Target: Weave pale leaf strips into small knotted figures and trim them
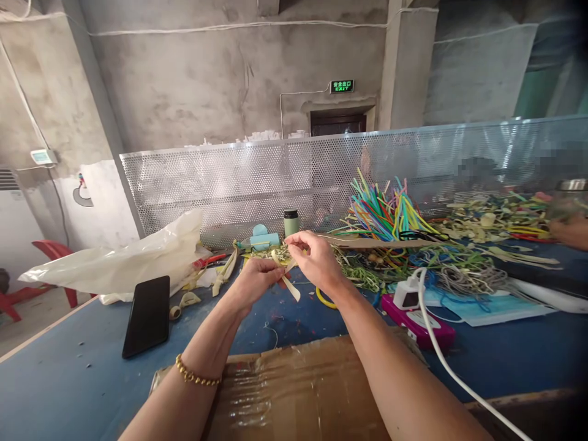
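My left hand (255, 280) is closed, with thumb and forefinger pinching pale cream strips (292, 289) that cross just beyond its fingertips. The strips look flat and ribbon-like; their material I cannot tell. Just to the right and slightly higher, my right hand (316, 260) has its fingers bent together in a pinch. A thin pale line runs off rightward behind it, and what its fingertips grip is too small to make out. Below both hands lies a brown taped cardboard piece (298, 392) on the blue table (59, 392).
A black phone (147, 316) and crumpled plastic sheet (124, 257) lie left. Behind my hands stands a green bottle (291, 224). Right are colourful strands (390, 211), a magenta power strip (418, 323) with white cable, and a blue mask (491, 304). Another person's hand (569, 229) shows far right.
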A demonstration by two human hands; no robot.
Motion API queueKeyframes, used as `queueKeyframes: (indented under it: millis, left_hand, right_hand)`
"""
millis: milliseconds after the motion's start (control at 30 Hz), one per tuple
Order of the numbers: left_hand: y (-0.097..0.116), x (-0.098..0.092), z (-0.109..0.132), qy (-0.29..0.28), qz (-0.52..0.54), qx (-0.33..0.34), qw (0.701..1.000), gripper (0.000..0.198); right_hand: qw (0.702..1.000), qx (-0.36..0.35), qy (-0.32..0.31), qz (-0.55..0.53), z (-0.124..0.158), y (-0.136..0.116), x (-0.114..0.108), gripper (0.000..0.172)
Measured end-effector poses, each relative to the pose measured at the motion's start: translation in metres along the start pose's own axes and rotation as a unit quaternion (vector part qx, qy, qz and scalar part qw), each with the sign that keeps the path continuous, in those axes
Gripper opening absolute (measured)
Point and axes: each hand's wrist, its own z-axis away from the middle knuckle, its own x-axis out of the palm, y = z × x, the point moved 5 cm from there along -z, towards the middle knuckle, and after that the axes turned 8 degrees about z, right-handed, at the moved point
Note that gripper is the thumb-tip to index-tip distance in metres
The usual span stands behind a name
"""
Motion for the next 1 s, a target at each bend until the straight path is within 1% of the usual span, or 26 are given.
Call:
queueKeyframes:
  millis: [67,133,167,233,333,433,533,600,667,767,933,1000]
  left_hand:
    - [0.001,0.003,0.002,-0.020,-0.006,-0.007,1.000,0.027]
    - [0.002,0.005,0.003,-0.032,0.005,-0.017,0.999,0.024]
    - [0.002,0.006,0.004,-0.038,0.014,-0.024,0.999,0.022]
    - [0.005,0.008,0.005,-0.045,0.026,-0.031,0.998,0.022]
    - [0.007,0.007,0.006,-0.059,0.033,-0.034,0.997,0.024]
    - [0.004,0.005,0.006,-0.069,0.039,-0.063,0.995,0.023]
    - [0.000,0.003,0.005,-0.072,0.060,-0.078,0.993,0.024]
    - [0.000,0.004,0.004,-0.074,0.084,-0.070,0.991,0.024]
    - [0.001,0.005,0.003,-0.071,0.110,-0.060,0.990,0.023]
    - [0.003,0.004,0.002,-0.047,0.137,-0.050,0.988,0.018]
    - [0.005,-0.008,0.001,0.044,0.109,-0.017,0.993,0.016]
    - [0.005,-0.011,0.000,0.066,0.120,-0.009,0.991,0.016]
  right_hand:
    - [0.997,-0.027,-0.070,-0.008,0.002,-0.004,0.005,0.010]
    - [0.990,-0.025,-0.134,-0.038,0.005,-0.005,0.011,0.011]
    - [0.986,-0.012,-0.153,-0.057,0.007,-0.004,0.014,0.010]
    - [0.982,0.012,-0.165,-0.096,0.007,-0.002,0.015,0.009]
    - [0.980,0.008,-0.162,-0.117,0.006,0.000,0.014,0.007]
    - [0.985,-0.023,-0.152,-0.082,0.004,-0.001,0.012,0.006]
    - [0.991,-0.095,-0.097,-0.001,0.004,-0.008,0.009,0.009]
    - [0.986,-0.147,-0.063,0.044,0.005,-0.013,0.007,0.012]
    - [0.981,-0.175,-0.050,0.068,0.006,-0.016,0.006,0.013]
    - [0.979,-0.184,-0.054,0.073,0.007,-0.018,0.004,0.012]
    - [0.972,-0.210,-0.067,0.081,0.011,-0.027,0.005,0.014]
    - [0.967,-0.227,-0.065,0.096,0.012,-0.029,0.006,0.015]
